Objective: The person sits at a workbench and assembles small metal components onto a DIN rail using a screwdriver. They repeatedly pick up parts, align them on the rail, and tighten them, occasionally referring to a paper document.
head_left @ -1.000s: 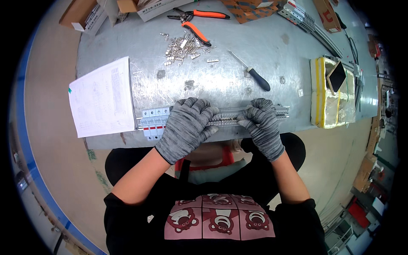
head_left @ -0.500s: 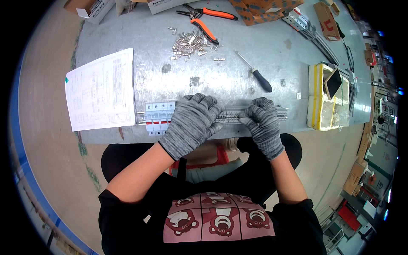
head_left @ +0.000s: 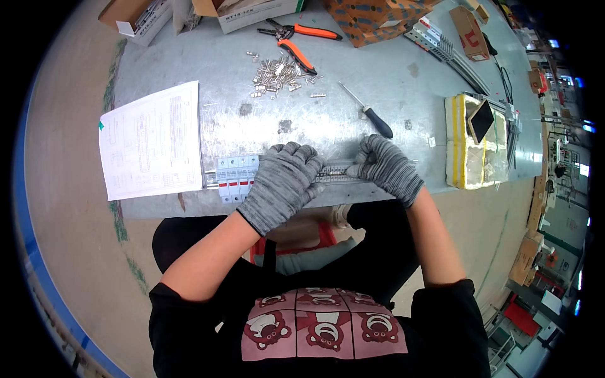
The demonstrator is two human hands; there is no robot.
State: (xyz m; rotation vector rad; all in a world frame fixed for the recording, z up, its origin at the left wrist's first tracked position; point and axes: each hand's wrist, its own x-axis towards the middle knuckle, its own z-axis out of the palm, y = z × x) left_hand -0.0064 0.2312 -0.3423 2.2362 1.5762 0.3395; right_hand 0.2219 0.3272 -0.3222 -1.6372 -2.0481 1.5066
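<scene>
A metal mounting rail (head_left: 210, 179) lies along the near edge of the bench, carrying light blue modules (head_left: 237, 169) with red marks at its left end and a row of small grey terminal blocks (head_left: 334, 172) to their right. My left hand (head_left: 285, 181), in a grey knit glove, is closed over the rail between the modules and the exposed blocks. Gloved alike, my right hand (head_left: 391, 167) is closed in a pinch at the right part of the terminal row. Whatever sits between its thumb and fingers is hidden.
Beyond the hands lie a screwdriver (head_left: 377, 121), orange-handled pliers (head_left: 296, 49) and a pile of small metal parts (head_left: 276, 75). Printed sheets (head_left: 151, 145) rest at left. On the right stand a yellow-banded bin (head_left: 460, 142) and a phone (head_left: 482, 121); cardboard boxes (head_left: 261, 11) line the far side.
My right hand has turned, its wrist swinging outward and its knuckles rising away from me, with the fingertips still at the terminal blocks. The left hand keeps its hold. The whole view has shifted slightly.
</scene>
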